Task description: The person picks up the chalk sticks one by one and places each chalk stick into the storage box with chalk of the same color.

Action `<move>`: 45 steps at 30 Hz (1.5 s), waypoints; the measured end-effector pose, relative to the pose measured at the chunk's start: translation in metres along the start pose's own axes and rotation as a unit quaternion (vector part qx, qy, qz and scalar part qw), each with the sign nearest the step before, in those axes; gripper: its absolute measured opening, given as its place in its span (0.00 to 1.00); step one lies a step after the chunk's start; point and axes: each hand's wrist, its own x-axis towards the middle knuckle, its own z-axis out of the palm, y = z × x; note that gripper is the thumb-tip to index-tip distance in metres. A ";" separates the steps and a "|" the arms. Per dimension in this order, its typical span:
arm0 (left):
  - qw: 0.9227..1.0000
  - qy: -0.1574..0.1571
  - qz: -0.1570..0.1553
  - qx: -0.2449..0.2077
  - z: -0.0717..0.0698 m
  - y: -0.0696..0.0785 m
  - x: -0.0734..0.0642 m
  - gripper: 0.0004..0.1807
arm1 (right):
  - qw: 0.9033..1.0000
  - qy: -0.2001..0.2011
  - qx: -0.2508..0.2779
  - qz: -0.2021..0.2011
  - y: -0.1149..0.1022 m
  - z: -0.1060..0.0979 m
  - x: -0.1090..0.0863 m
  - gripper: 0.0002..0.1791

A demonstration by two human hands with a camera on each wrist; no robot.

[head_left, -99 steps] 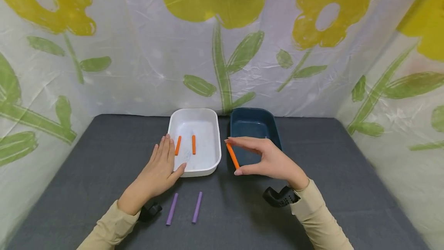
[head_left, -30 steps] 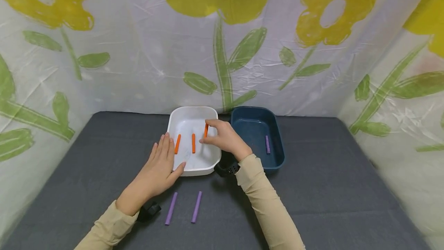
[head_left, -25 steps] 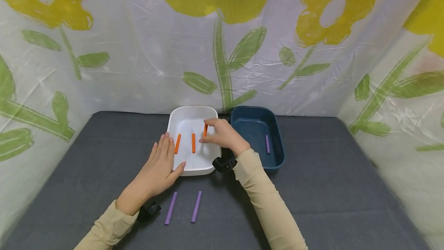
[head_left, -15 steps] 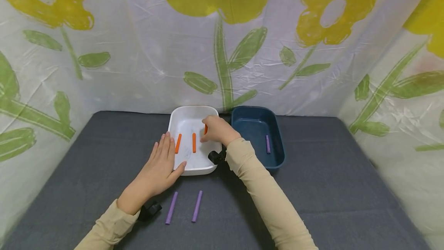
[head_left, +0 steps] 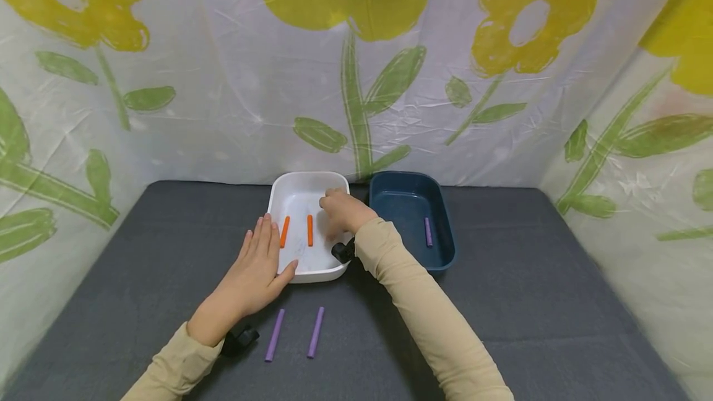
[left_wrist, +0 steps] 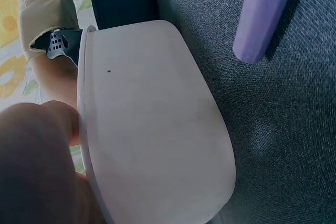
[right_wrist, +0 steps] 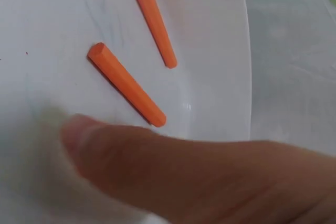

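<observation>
My left hand lies with straight fingers along the left rim of the white tray. Inside this tray are two orange chalk-like sticks, one near the left wall and one at the middle. Over the tray's right side is my right hand, its fingers bent down and blurred. No stick shows at its fingertips in the head view. In the right wrist view the thumb is beside the orange sticks; what lies behind it is hidden.
A dark blue tray stands right of the white one, holding a purple stick. Two more purple sticks, a left one and a right one, lie on the grey cloth in front. A flower-printed curtain hangs behind.
My right hand has carried an orange stick from the blue tray's front left into the white tray's right side and lowered; that stick is now out of sight. My left hand has stayed put.
</observation>
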 end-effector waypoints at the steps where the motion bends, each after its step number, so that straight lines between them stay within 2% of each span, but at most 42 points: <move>1: 1.000 0.001 0.000 -0.001 0.000 0.000 0.000 0.44 | 1.000 -0.007 -0.012 0.002 -0.001 0.001 0.000 0.34; 5: 1.000 0.002 0.000 -0.004 -0.001 0.000 0.000 0.44 | 0.998 -0.023 -0.063 -0.007 -0.003 0.002 -0.001 0.29; 10: 1.000 0.005 0.001 -0.004 0.000 0.000 0.000 0.44 | 0.995 -0.026 -0.095 -0.017 -0.004 0.002 -0.002 0.21; 19: 1.000 0.003 0.004 -0.008 0.002 0.001 0.001 0.44 | 0.993 -0.036 -0.110 -0.009 -0.002 0.004 -0.002 0.15; 27: 1.000 0.004 -0.001 -0.003 0.003 -0.001 -0.001 0.44 | 0.995 -0.032 -0.091 -0.016 -0.003 0.005 -0.001 0.15; 38: 1.000 0.003 -0.001 -0.004 0.004 -0.001 0.000 0.44 | 0.998 -0.030 -0.053 -0.015 -0.002 0.004 -0.004 0.24; 45: 1.000 0.007 0.001 -0.003 0.004 -0.001 -0.001 0.44 | 0.998 -0.034 -0.049 -0.015 -0.001 0.004 0.000 0.46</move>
